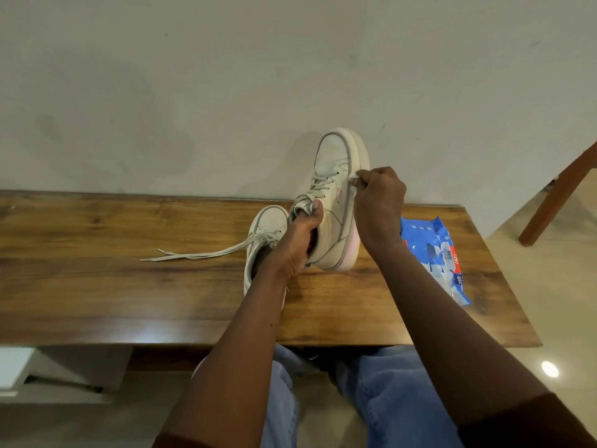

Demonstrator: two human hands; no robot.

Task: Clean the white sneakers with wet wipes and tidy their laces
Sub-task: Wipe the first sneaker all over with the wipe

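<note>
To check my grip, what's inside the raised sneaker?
The left hand reaches into the raised sneaker, thumb outside on the tongue. Its fingers and the insole are hidden by the shoe's side.

This reads as a room in someone's home: a wood-grain bench (97,286) is pushed up against a plain, slightly scuffed off-white wall (193,92), and pale glossy floor tiles (565,318) on the right throw back a bright spot of light (550,369). A slanted wooden furniture leg (555,202) stands on those tiles at the right edge and a low white unit (19,367) sits at the left. On the bench it's everyday household stuff: white sneakers (331,231) and a blue pack of wet wipes (436,253).
</note>
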